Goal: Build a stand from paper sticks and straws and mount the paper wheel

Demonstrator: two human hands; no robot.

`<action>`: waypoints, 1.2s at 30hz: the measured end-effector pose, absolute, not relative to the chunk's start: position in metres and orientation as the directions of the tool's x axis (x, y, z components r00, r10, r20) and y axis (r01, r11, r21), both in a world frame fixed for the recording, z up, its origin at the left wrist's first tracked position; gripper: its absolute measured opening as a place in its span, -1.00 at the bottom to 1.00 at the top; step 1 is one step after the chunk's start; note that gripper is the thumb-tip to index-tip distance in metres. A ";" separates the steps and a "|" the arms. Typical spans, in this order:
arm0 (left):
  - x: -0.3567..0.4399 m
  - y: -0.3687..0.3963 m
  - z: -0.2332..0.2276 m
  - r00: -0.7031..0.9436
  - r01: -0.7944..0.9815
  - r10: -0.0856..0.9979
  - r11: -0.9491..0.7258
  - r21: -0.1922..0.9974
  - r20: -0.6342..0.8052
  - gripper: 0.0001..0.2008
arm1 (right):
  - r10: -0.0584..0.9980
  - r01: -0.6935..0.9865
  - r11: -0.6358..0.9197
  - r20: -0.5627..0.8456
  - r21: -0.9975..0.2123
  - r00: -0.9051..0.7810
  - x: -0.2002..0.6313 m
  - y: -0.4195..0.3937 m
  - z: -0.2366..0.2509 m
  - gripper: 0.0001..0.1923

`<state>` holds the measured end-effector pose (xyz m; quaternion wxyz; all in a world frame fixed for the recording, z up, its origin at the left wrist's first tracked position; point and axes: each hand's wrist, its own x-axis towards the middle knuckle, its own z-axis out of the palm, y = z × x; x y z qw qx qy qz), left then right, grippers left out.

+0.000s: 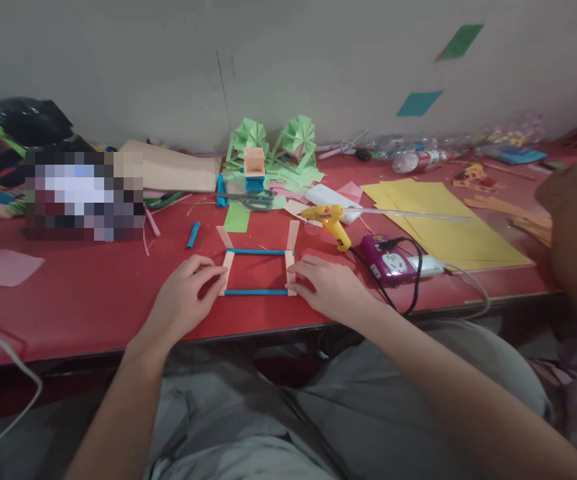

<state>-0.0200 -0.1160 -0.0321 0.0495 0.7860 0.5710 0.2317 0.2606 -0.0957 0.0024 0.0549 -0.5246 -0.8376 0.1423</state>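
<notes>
Between my hands, near the table's front edge, lies a small frame (256,292) made of two blue rolled-paper sticks joined by pale strips at the sides. Two more pale strips rise from its far corners. My left hand (188,290) pinches the left side strip between thumb and fingers. On the opposite side, my right hand (326,283) grips the right strip near its front corner. A loose short blue roll (193,235) sits to the left of the frame. Behind the frame are scissors (256,199) and a small blue-and-peach paper box (254,167).
A yellow glue gun (331,223) with a long clear stick lies right of the frame, its cord near a purple power strip (391,260). Yellow sheets (448,227) and green paper models (296,143) lie beyond. Another person's arm (576,233) is at the far right.
</notes>
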 end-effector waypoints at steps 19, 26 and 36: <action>-0.010 -0.125 -0.041 0.242 0.873 0.859 -0.396 0.286 0.450 -0.82 | 0.824 0.815 0.565 -0.131 0.124 -0.551 0.248 -0.131 0.010 -0.71; -0.019 -0.147 -0.043 0.307 0.881 0.832 -0.432 0.191 0.463 -0.76 | 0.833 0.810 0.553 -0.161 0.196 -0.530 0.241 -0.139 0.003 -0.62; -0.018 -0.169 -0.039 0.369 0.925 0.874 -0.377 -0.038 0.317 -0.61 | 0.848 0.807 0.529 -0.201 0.264 -0.490 0.228 -0.147 0.003 -0.61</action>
